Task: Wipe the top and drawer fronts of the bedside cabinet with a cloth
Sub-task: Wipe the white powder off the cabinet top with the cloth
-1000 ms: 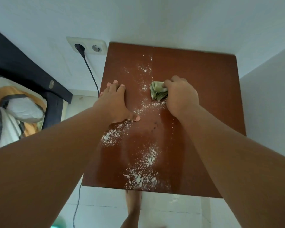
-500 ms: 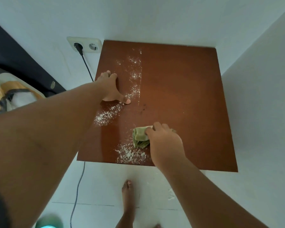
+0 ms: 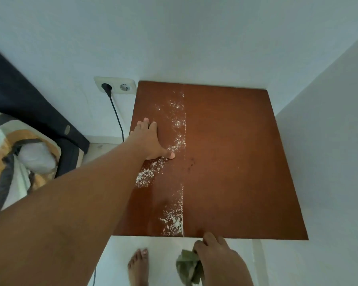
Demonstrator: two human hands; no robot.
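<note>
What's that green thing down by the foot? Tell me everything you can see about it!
It is a cloth, dull green and soft-looking, scrunched into a crumpled wad with folds and loose ends hanging down. The right hand grips it from its right side, fingers curled round it. It is off the cabinet, just past the front edge, over the white floor and to the right of a bare foot. Only the hand seems to touch it.

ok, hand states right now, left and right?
Left hand: open, resting flat on the reddish-brown wooden cabinet top, holding nothing.
Right hand: closed, gripping the crumpled green cloth past the cabinet's front edge.
</note>
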